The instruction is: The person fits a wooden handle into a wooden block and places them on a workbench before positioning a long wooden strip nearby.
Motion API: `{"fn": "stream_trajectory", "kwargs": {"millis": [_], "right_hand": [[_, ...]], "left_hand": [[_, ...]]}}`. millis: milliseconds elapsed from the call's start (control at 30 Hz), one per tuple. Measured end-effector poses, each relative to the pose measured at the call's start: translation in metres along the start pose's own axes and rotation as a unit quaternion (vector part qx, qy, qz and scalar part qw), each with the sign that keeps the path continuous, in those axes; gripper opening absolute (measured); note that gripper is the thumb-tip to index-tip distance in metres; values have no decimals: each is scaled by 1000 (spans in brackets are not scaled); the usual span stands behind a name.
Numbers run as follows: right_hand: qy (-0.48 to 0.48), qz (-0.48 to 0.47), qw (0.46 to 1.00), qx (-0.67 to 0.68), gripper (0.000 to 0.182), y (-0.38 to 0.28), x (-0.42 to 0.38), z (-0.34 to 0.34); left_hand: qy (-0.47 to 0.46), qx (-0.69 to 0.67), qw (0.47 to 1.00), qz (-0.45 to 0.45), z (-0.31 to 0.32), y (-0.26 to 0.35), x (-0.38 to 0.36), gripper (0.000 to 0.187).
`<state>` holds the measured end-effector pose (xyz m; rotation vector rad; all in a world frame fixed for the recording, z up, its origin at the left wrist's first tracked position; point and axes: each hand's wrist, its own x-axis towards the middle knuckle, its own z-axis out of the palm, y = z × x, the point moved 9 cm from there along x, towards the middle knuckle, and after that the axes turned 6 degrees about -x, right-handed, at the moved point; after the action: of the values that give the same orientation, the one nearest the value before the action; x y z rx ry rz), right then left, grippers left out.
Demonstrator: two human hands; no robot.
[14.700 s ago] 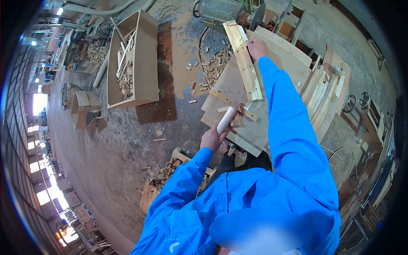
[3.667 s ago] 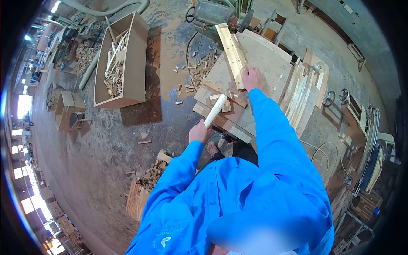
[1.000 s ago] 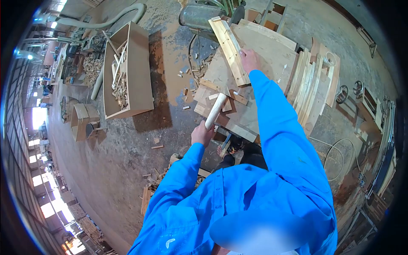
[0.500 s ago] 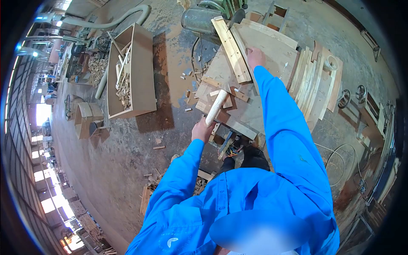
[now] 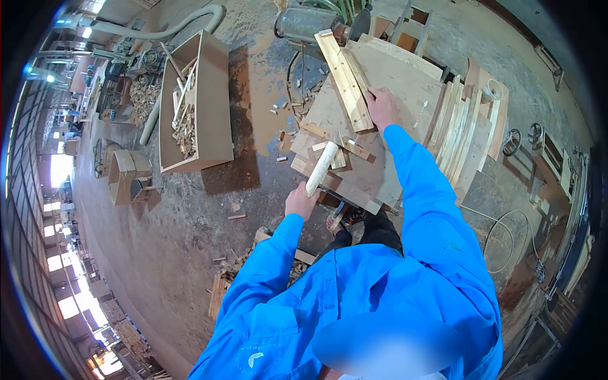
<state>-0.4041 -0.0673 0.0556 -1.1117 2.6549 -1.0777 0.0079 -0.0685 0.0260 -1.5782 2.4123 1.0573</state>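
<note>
Two workpieces, one under each hand; we judge the step to be guiding the slim strip (image 5: 356, 68) along the long board (image 5: 345, 81). To do it well, we'd press the strip evenly against the board's edge and keep fingers well back from the dark disc (image 5: 360, 21) near the far end. We'd also hold the pale rod (image 5: 321, 168) clear of the small wood pieces (image 5: 340, 155). The board lies slantwise on the tabletop (image 5: 408, 85), its far end reaching past the edge; the strip lies just beside it.

Pose: right arm stretched well forward, right hand (image 5: 382, 109) palm down by the strip's near end. Fingers bent; pinching or merely resting, we cannot tell. Left arm bent and lower, left hand (image 5: 302, 201) nearer the body, fingers curled round the rod's lower end. Rod tilts away from us, toward the wood pieces.
</note>
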Motion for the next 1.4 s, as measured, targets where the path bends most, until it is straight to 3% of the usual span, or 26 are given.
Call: {"fn": "stream_trajectory", "kwargs": {"millis": [167, 733, 1400], "right_hand": [[-57, 21, 998, -7, 30, -16, 8, 23], [-47, 32, 998, -2, 30, -21, 35, 43], [-25, 27, 999, 2, 28, 13, 102, 40]], "left_hand": [[-20, 13, 1000, -20, -1, -17, -12, 45], [-32, 27, 999, -13, 8, -35, -13, 47], [1, 23, 1000, -6, 10, 23, 35, 42]]}}
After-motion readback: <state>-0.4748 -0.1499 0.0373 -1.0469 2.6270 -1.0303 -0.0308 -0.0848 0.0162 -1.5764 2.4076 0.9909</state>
